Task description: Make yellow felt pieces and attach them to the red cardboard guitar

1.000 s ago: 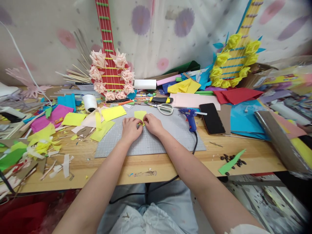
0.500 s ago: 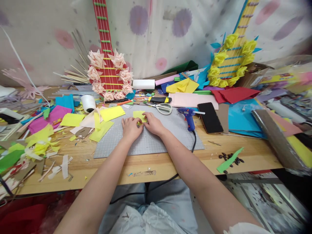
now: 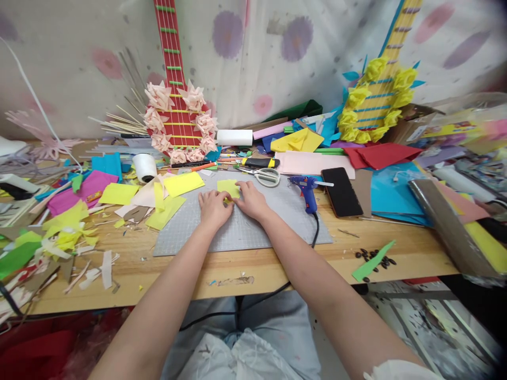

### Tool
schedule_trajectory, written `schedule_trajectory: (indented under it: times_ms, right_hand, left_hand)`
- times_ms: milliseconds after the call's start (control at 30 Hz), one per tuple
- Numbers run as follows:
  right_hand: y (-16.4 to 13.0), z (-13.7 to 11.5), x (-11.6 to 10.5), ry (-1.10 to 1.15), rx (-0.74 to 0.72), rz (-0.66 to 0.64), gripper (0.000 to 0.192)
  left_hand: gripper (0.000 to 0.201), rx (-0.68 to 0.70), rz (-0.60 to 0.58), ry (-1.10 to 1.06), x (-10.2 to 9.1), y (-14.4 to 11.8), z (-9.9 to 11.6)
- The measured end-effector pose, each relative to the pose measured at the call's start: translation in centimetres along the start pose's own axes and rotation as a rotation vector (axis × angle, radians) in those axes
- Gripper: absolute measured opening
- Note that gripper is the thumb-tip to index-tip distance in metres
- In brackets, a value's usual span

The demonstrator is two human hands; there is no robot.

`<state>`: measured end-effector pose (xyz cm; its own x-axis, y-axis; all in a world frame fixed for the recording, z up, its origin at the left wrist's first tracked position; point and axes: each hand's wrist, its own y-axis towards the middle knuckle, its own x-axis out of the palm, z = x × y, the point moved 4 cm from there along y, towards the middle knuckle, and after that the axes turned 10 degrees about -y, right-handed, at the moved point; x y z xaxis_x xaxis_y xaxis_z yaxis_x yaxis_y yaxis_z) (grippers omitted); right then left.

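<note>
Head view: left hand [image 3: 214,208] and right hand [image 3: 251,199] side by side on the mat [image 3: 277,221] toward the surface's far middle, each grip closed flat on the yellow paper [image 3: 228,188], best pressed slowly along the fold, edges aligned, clear of scissors [image 3: 264,176] and glue gun [image 3: 307,190].
</note>
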<state>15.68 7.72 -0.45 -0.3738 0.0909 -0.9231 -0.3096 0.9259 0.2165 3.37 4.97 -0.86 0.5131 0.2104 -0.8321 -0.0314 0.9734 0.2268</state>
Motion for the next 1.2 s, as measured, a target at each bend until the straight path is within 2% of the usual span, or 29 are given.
schedule_trajectory:
  times_ms: [267,400,467,533,600,667,733,800,1000,1100,1200]
  right_hand:
    - [0.5,0.8,0.8,0.033,0.088,-0.004,0.037]
    - [0.8,1.7,0.9,0.194,0.170,0.068,0.031]
    - [1.0,2.3,0.9,0.294,0.201,0.122,0.030]
    - [1.1,2.8,1.0,0.376,0.235,0.164,0.031]
    - [1.2,3.1,1.1,0.434,0.263,0.191,0.032]
    - [1.2,3.2,1.1,0.465,0.282,0.210,0.034]
    - [1.1,3.3,1.0,0.481,0.292,0.221,0.035]
    - [1.0,3.2,1.0,0.485,0.295,0.222,0.036]
    - [1.0,2.8,0.7,0.486,0.281,0.219,0.036]
    - [1.0,2.8,0.4,0.490,0.294,0.238,0.037]
    - [1.0,3.0,0.0,0.477,0.296,0.253,0.038]
  left_hand:
    - [0.016,0.003,0.004,-0.037,-0.1,-0.2,0.0]
    - [0.016,0.032,0.086,-0.140,-0.9,0.1,-0.3]
    - [0.023,0.088,0.106,-0.173,-1.5,0.8,-0.5]
    - [0.038,0.181,0.047,-0.169,-1.9,1.9,-0.4]
    - [0.047,0.293,-0.090,-0.119,-2.0,3.1,-0.1]
    - [0.049,0.376,-0.260,-0.013,-1.8,4.1,0.2]
    - [0.047,0.396,-0.376,0.101,-1.5,4.7,0.3]
    - [0.043,0.377,-0.397,0.189,-1.4,4.9,0.4]
    - [0.034,0.270,-0.299,0.390,-1.8,4.0,2.0]
    - [0.037,0.144,-0.299,0.375,-2.3,4.1,2.9]
    - [0.038,0.033,-0.284,0.310,-2.8,4.9,2.7]
